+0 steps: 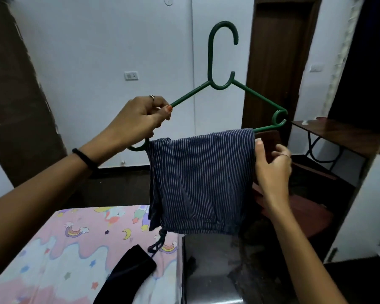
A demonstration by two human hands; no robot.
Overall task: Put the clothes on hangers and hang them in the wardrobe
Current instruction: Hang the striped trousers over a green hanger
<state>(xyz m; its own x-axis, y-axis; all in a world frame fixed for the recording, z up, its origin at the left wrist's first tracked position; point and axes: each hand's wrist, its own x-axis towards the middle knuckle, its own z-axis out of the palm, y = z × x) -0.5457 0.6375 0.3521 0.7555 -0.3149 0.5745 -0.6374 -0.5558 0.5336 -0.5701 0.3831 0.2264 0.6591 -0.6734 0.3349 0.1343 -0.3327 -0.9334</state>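
Note:
A green plastic hanger [211, 62] is held up in front of me, hook upward. My left hand [140, 117] grips its left arm near the end loop. A dark blue garment with thin white stripes [202, 181] is folded over the hanger's bottom bar, its drawstring dangling below. My right hand [270, 165] touches the garment's right edge with the thumb against the cloth and the other fingers loosely curled behind it. A black garment [127, 275] lies on the bed below.
A bed with a pink cartoon sheet [75, 242] fills the lower left. A shiny dark box-like surface [213, 266] stands beside it. Brown doors are at the left [15, 95] and centre right [276, 62]. A small wooden table [333, 128] and red chair [305, 213] stand at right.

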